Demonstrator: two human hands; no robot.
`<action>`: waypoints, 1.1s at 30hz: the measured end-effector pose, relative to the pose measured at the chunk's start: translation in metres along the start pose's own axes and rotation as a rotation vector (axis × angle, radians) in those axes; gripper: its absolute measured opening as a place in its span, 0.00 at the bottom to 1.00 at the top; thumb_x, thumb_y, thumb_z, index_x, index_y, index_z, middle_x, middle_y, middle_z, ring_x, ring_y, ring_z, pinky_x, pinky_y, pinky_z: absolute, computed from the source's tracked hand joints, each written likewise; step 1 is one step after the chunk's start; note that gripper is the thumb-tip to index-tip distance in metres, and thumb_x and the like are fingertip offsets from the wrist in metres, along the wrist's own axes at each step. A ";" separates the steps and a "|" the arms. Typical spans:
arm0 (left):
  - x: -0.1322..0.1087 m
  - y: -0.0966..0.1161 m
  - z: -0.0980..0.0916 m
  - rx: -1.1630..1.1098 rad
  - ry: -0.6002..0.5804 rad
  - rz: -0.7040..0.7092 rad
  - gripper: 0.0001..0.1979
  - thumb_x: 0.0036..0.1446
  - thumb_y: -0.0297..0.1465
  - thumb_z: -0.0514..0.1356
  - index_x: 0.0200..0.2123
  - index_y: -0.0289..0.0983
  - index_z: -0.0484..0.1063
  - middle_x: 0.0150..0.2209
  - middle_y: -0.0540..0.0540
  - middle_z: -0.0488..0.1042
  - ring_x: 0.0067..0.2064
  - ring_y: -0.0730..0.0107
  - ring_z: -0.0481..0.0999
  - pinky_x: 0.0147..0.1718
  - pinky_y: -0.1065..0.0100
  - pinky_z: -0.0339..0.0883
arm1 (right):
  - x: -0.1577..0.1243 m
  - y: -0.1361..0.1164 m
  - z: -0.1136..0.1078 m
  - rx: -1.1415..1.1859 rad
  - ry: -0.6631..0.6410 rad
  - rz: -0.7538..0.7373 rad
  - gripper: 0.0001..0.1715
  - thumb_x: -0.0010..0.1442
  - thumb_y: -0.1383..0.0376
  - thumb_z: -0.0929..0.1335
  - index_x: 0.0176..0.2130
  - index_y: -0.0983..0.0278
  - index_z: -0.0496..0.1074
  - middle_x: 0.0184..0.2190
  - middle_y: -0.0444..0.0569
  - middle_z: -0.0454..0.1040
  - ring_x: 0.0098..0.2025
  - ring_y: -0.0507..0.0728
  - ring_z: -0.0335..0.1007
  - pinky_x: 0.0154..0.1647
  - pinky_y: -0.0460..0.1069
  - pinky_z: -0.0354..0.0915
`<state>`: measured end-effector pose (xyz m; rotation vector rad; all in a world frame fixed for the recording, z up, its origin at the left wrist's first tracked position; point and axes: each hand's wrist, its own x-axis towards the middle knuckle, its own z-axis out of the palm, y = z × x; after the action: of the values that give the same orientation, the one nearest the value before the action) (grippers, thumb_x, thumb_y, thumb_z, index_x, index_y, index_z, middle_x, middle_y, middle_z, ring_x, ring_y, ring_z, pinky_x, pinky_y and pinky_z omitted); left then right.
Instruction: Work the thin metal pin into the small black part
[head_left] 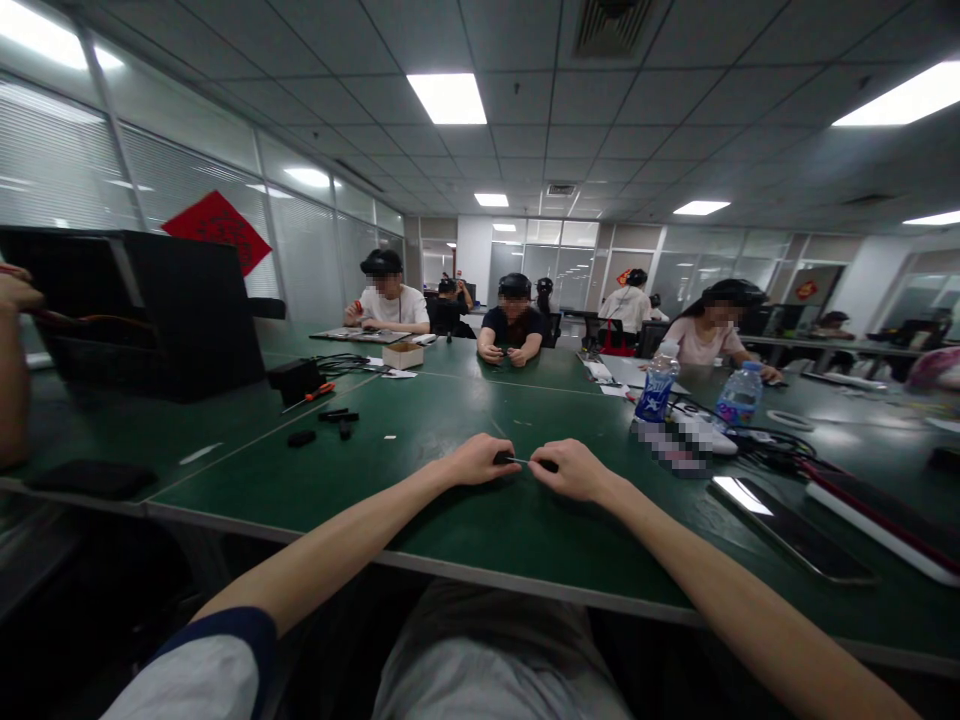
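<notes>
Above the green table, close to its near side, both my hands are closed and face each other. My left hand (480,461) grips a small dark piece (503,458) between thumb and fingers. My right hand (570,469) pinches another small dark piece (550,466). A thin, pale rod (522,461) spans the short gap between my fingertips. Its ends are hidden in my grip, and I cannot tell its exact kind. Several small black parts (339,416) lie on the table to the left of my hands.
On the left are an open black case (202,320), a black box (294,380) and an orange-handled screwdriver (319,393). To the right lie a phone (795,530), cables (772,447) and two bottles (658,385) (741,392). People sit around the green table (450,400).
</notes>
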<state>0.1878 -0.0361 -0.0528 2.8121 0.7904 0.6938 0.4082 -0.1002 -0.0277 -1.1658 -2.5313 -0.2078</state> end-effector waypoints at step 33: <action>-0.002 0.005 -0.001 -0.101 -0.020 0.076 0.16 0.58 0.43 0.53 0.37 0.35 0.67 0.27 0.50 0.68 0.28 0.75 0.66 0.27 0.74 0.55 | -0.002 0.003 0.000 0.111 0.017 -0.036 0.15 0.61 0.61 0.62 0.37 0.63 0.76 0.31 0.48 0.76 0.31 0.52 0.69 0.35 0.45 0.59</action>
<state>0.1881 -0.0412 -0.0518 2.7653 0.6290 0.6957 0.4114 -0.0994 -0.0287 -1.0723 -2.5158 -0.0850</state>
